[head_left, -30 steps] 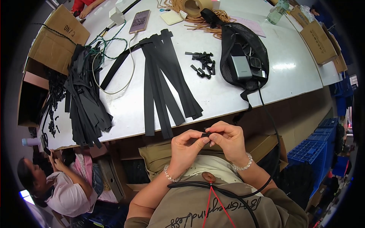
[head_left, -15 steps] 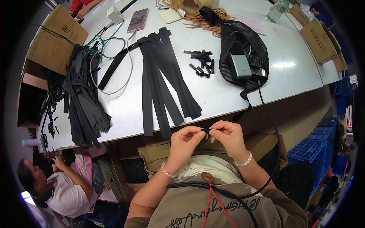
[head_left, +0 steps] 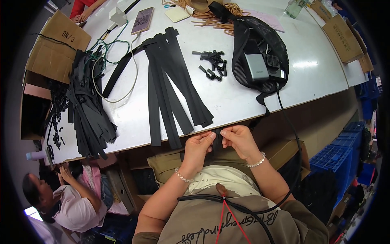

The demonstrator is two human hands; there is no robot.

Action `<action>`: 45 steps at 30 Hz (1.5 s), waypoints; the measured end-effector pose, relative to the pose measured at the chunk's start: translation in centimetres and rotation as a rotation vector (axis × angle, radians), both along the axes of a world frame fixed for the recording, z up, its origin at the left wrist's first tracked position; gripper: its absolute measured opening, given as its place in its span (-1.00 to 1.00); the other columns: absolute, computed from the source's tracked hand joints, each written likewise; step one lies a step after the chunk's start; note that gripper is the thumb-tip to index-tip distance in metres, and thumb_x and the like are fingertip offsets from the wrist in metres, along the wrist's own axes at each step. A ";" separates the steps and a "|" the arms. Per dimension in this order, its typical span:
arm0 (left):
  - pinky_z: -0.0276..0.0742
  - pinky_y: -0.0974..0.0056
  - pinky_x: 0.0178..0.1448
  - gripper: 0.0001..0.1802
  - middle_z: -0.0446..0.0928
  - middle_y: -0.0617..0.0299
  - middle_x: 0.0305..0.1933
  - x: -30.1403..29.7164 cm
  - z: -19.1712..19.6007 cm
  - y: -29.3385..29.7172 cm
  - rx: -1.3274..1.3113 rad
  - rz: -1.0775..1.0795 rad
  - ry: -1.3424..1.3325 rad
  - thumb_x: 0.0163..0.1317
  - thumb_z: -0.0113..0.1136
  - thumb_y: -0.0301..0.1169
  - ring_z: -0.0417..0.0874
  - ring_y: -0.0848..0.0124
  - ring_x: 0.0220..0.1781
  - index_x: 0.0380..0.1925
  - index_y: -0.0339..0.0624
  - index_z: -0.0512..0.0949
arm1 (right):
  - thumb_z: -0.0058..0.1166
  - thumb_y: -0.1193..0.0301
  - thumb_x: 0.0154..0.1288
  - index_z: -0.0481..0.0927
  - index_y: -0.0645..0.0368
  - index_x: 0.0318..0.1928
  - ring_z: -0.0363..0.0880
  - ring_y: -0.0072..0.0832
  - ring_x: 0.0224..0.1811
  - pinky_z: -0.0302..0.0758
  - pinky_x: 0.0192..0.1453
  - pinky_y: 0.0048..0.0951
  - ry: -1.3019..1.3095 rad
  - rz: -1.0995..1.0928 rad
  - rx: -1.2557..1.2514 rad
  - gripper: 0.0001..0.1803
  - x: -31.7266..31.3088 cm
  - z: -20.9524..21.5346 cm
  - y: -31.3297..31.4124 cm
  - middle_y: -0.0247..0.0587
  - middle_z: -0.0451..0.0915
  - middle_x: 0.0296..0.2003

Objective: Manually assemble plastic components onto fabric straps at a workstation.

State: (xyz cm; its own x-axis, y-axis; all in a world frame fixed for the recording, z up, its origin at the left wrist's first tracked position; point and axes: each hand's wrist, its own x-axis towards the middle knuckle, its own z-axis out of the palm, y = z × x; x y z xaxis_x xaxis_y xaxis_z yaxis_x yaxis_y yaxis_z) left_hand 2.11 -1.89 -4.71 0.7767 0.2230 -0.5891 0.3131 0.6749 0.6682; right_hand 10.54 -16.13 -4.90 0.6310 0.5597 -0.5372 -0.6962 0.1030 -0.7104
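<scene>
Just off the table's near edge, my left hand (head_left: 196, 151) and my right hand (head_left: 241, 143) meet, their fingertips pinched close together. Between them is a small black piece (head_left: 217, 133), partly covered by the fingers; its exact kind is hard to make out against the dark background. Thumb and forefinger of each hand press on it. Ahead and to the left, long flat black straps (head_left: 155, 101) lie fanned out, some ends hanging over the edge. Several small black parts (head_left: 214, 59) with stems and loops lie loosely heaped beyond my hands.
A black mesh bag (head_left: 239, 53) with a grey power bank (head_left: 256, 67) sits to the right, its cable running to me. A bigger strap bundle (head_left: 85, 110), cardboard box (head_left: 59, 46) and phone (head_left: 142, 20) are on the left. A co-worker (head_left: 67, 199) sits lower left.
My fingertips have shifted on the small black piece, which showed level between them before and is now more covered. The whole view has moved slightly.
</scene>
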 end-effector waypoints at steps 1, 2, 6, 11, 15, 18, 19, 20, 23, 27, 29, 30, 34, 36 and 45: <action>0.31 0.55 -0.50 -0.87 0.52 0.40 -0.46 0.0 -0.1 -0.1 -0.020 0.016 -0.004 0.19 0.26 -0.44 0.39 0.66 -0.57 -0.30 -0.22 0.56 | 0.15 0.51 0.23 0.57 0.35 -0.29 0.51 -0.62 -0.54 0.49 -0.45 -0.63 -0.005 -0.028 0.007 -0.88 -0.1 -0.1 0.1 -0.27 0.57 -0.51; 0.31 0.56 -0.50 -0.88 0.52 0.40 -0.43 0.0 -0.1 -0.2 -0.040 0.030 -0.009 0.19 0.25 -0.44 0.39 0.66 -0.55 -0.30 -0.21 0.56 | 0.15 0.52 0.22 0.58 0.34 -0.29 0.50 -0.63 -0.55 0.48 -0.46 -0.64 -0.010 -0.058 0.014 -0.88 -0.2 -0.1 0.2 -0.27 0.57 -0.51; 0.33 0.55 -0.46 -0.90 0.53 0.40 -0.37 0.2 0.0 -0.5 -0.093 0.053 -0.020 0.20 0.24 -0.45 0.41 0.65 -0.50 -0.30 -0.19 0.56 | 0.12 0.52 0.24 0.57 0.32 -0.29 0.49 -0.63 -0.53 0.46 -0.45 -0.61 -0.063 -0.129 0.039 -0.90 -1.0 -0.6 0.8 -0.29 0.56 -0.48; 0.36 0.55 -0.39 -0.92 0.54 0.41 -0.34 0.0 -0.5 -0.9 -0.124 0.096 -0.024 0.22 0.22 -0.44 0.44 0.66 -0.43 -0.29 -0.16 0.56 | 0.10 0.55 0.24 0.56 0.32 -0.31 0.44 -0.66 -0.53 0.42 -0.44 -0.64 -0.118 -0.264 0.008 -0.93 -2.1 -0.5 1.7 -0.31 0.56 -0.45; 0.36 0.55 -0.38 -0.93 0.54 0.42 -0.34 0.1 -0.7 -1.1 -0.152 0.112 -0.018 0.23 0.21 -0.45 0.45 0.67 -0.42 -0.29 -0.14 0.56 | 0.10 0.56 0.24 0.56 0.33 -0.31 0.43 -0.68 -0.53 0.40 -0.43 -0.66 -0.150 -0.328 0.011 -0.94 -2.6 -0.8 2.3 -0.32 0.56 -0.44; 0.36 0.54 -0.36 -0.94 0.55 0.42 -0.34 0.2 -0.8 -1.1 -0.161 0.114 -0.014 0.25 0.19 -0.44 0.44 0.67 -0.42 -0.29 -0.13 0.57 | 0.10 0.56 0.25 0.55 0.32 -0.32 0.42 -0.70 -0.53 0.39 -0.43 -0.68 -0.160 -0.392 0.002 -0.94 -3.0 -0.9 2.8 -0.32 0.57 -0.44; 0.35 0.54 -0.36 -0.93 0.54 0.44 -0.35 0.2 -0.8 -1.1 -0.176 0.114 -0.015 0.25 0.18 -0.42 0.43 0.68 -0.42 -0.29 -0.12 0.57 | 0.10 0.56 0.25 0.55 0.31 -0.32 0.41 -0.70 -0.53 0.38 -0.44 -0.69 -0.158 -0.432 0.003 -0.95 -3.1 -0.9 3.1 -0.33 0.56 -0.46; 0.35 0.54 -0.35 -0.93 0.54 0.45 -0.35 0.1 -0.9 -1.1 -0.191 0.113 -0.015 0.26 0.17 -0.41 0.43 0.69 -0.41 -0.28 -0.10 0.58 | 0.10 0.55 0.25 0.54 0.29 -0.33 0.40 -0.71 -0.54 0.37 -0.45 -0.70 -0.155 -0.473 0.004 -0.95 -3.3 -0.8 3.3 -0.34 0.55 -0.47; 0.34 0.55 -0.34 -0.92 0.54 0.48 -0.36 0.3 -0.6 -0.9 -0.207 0.133 0.009 0.27 0.17 -0.39 0.41 0.71 -0.42 -0.28 -0.09 0.58 | 0.10 0.55 0.25 0.54 0.28 -0.33 0.38 -0.73 -0.56 0.34 -0.47 -0.71 -0.157 -0.450 -0.030 -0.96 -3.2 -0.2 3.7 -0.38 0.52 -0.51; 0.32 0.56 -0.39 -0.93 0.53 0.48 -0.38 0.1 0.0 -0.8 -0.240 0.105 0.012 0.27 0.17 -0.38 0.40 0.70 -0.46 -0.31 -0.08 0.58 | 0.09 0.54 0.26 0.54 0.27 -0.31 0.39 -0.73 -0.57 0.35 -0.47 -0.71 -0.118 -0.358 0.000 -0.96 -2.7 -0.4 2.8 -0.39 0.51 -0.52; 0.34 0.56 -0.39 -0.94 0.54 0.46 -0.37 -0.4 1.0 -0.9 -0.147 0.076 -0.002 0.26 0.18 -0.41 0.42 0.69 -0.46 -0.31 -0.12 0.58 | 0.10 0.56 0.25 0.55 0.29 -0.30 0.42 -0.71 -0.52 0.39 -0.44 -0.70 -0.172 -0.312 0.006 -0.95 -2.9 0.4 1.9 -0.35 0.52 -0.47; 0.35 0.56 -0.39 -0.94 0.54 0.43 -0.36 -0.6 1.5 -0.9 -0.061 0.047 -0.004 0.24 0.19 -0.44 0.43 0.68 -0.47 -0.31 -0.15 0.58 | 0.10 0.57 0.23 0.55 0.30 -0.29 0.45 -0.68 -0.48 0.43 -0.40 -0.68 -0.217 -0.269 0.003 -0.95 -2.9 0.8 1.6 -0.30 0.54 -0.42; 0.45 0.54 -0.23 -0.89 0.58 0.31 -0.28 -1.6 3.3 -1.0 0.208 0.048 -0.289 0.16 0.23 -0.59 0.52 0.64 -0.32 -0.29 -0.28 0.57 | 0.11 0.62 0.19 0.57 0.31 -0.28 0.49 -0.57 -0.32 0.48 -0.29 -0.63 -0.621 -0.212 0.154 -0.92 -2.8 2.7 0.6 -0.16 0.53 -0.27; 0.47 0.52 -0.19 -0.89 0.58 0.29 -0.28 -1.7 3.8 -0.9 0.248 0.057 -0.338 0.15 0.22 -0.61 0.53 0.63 -0.29 -0.29 -0.28 0.57 | 0.12 0.62 0.19 0.57 0.31 -0.28 0.48 -0.57 -0.32 0.48 -0.29 -0.63 -0.715 -0.197 0.151 -0.93 -2.6 3.5 0.7 -0.16 0.53 -0.27; 0.49 0.49 -0.09 -0.87 0.57 0.29 -0.26 -1.6 5.2 -0.4 0.305 0.041 -0.400 0.14 0.23 -0.62 0.54 0.60 -0.23 -0.29 -0.29 0.57 | 0.16 0.68 0.13 0.59 0.32 -0.31 0.52 -0.52 -0.29 0.46 -0.24 -0.58 -0.890 -0.182 0.110 -0.90 -2.4 5.0 0.7 -0.19 0.57 -0.32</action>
State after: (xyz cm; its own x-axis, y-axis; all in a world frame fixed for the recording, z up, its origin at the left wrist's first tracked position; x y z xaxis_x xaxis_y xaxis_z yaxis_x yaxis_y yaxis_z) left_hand 0.46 -2.28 0.46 0.9154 0.3733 -0.1508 -0.0300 0.4367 0.8991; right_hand 8.18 -15.39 0.13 0.8700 0.4306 0.2401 0.1371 0.2566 -0.9568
